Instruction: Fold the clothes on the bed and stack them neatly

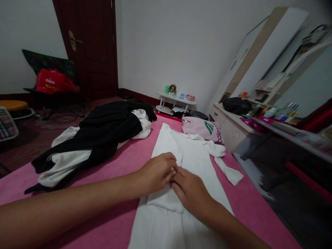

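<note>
White long-sleeved top (199,166) on pink bed (114,186): lower body nearest, long axis running away, shoulders far. Left hand (157,173) and right hand (192,192) meet over inward-folded sleeve (166,202); fingertips hidden, grip uncertain. Other sleeve (229,171) angles right, cuff nearward. Beyond: folded pink shirt (197,126).

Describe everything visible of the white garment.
White garment, soft-looking, spread on a pink cover beside a pink shirt; its near end leaves the frame. One sleeve bends out at picture right; a folded layer, perhaps the other, lies over the body. Left hand and right hand meet on that layer; their grip is unclear.
</note>
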{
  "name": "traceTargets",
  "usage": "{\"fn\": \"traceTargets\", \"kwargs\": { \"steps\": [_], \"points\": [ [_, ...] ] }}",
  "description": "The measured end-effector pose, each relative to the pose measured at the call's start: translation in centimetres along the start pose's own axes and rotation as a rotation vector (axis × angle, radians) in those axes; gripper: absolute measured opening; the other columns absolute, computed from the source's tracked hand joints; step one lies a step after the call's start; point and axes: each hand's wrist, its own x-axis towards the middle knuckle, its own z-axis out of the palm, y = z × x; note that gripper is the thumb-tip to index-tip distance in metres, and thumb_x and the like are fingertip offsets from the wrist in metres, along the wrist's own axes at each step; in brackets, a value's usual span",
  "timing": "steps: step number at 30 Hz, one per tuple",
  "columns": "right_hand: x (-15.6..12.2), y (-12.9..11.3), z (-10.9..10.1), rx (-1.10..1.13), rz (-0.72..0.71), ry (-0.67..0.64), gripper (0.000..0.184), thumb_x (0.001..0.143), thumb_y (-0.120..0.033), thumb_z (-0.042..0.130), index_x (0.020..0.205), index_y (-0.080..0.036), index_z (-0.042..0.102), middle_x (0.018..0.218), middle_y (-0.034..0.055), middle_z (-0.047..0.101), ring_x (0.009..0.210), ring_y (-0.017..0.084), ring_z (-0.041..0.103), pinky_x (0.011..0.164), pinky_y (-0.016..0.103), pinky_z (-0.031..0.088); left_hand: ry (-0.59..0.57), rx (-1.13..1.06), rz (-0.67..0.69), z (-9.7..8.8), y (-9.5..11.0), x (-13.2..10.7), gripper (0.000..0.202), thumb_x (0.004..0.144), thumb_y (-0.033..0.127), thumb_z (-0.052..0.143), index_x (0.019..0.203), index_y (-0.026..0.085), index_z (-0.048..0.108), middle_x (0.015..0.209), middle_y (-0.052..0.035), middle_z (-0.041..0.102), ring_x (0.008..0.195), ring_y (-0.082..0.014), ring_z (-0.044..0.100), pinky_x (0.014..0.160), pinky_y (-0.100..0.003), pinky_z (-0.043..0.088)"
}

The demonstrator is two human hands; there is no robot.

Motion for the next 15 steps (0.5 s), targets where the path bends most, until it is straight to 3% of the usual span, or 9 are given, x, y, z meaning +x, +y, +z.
{"fn": "traceTargets", "kwargs": {
  "steps": [3,6,9,12,14,15],
  "points": [
    [0.3,0.9,0.6,0.144,-0.011,-0.071,0.018,0.081,-0.011,0.051,0.093,-0.019,0.064,0.094,0.0033,0.063,0.085,0.015,0.058,0.076,0.027,0.045,0.003,-0.006,-0.032,1.9,-0.9,2.0,0.029,0.083,0.01,0.045,0.108,0.015,0.059,0.112,-0.0098,0.058,0.101,-0.0188,0.059,0.089,-0.03,0.048],
    [0.8,3.7,-0.4,0.179,0.075,-0.004,0.015,0.082,-0.013,0.051,0.082,-0.018,0.065,0.083,0.0011,0.064,0.076,0.013,0.058,0.071,0.025,0.044,-0.001,0.091,-0.018,4.1,-2.8,3.3,0.042,0.085,0.014,0.046,0.127,0.013,0.048,0.127,-0.0153,0.052,0.116,-0.0238,0.054,0.097,-0.036,0.045],
    [0.8,9.0,-3.1,-0.032,0.248,0.221,0.014,0.082,-0.019,0.051,0.085,-0.018,0.065,0.087,0.0034,0.065,0.078,0.016,0.059,0.075,0.029,0.045,-0.023,0.258,0.008,5.8,-4.2,3.5,0.04,0.092,0.025,0.04,0.129,0.012,0.049,0.139,-0.019,0.044,0.131,-0.0305,0.04,0.108,-0.048,0.034],
    [-0.3,15.5,-6.0,-0.297,0.394,0.463,0.021,0.073,-0.028,0.064,0.092,-0.018,0.065,0.101,0.0106,0.065,0.096,0.023,0.058,0.084,0.035,0.044,-0.031,0.339,-0.001,6.4,-4.5,3.2,0.042,0.095,0.028,0.034,0.132,0.014,0.048,0.143,-0.0178,0.041,0.135,-0.0299,0.036,0.111,-0.051,0.029],
    [-1.3,19.1,-7.4,-0.309,0.586,0.477,0.034,0.06,-0.032,0.076,0.09,-0.018,0.065,0.098,0.015,0.066,0.094,0.029,0.06,0.077,0.036,0.047,-0.034,0.352,-0.003,6.4,-4.4,3.1,0.042,0.096,0.028,0.034,0.133,0.015,0.048,0.144,-0.017,0.041,0.135,-0.029,0.036,0.111,-0.049,0.03],
    [-1.8,20.4,-7.9,-0.262,0.701,0.417,0.036,0.056,-0.032,0.079,0.086,-0.017,0.065,0.095,0.017,0.067,0.09,0.03,0.062,0.074,0.037,0.047,-0.033,0.355,0.0,6.3,-4.4,3.0,0.042,0.096,0.028,0.034,0.133,0.015,0.048,0.144,-0.0171,0.041,0.135,-0.029,0.037,0.11,-0.049,0.03]
  ]
}}
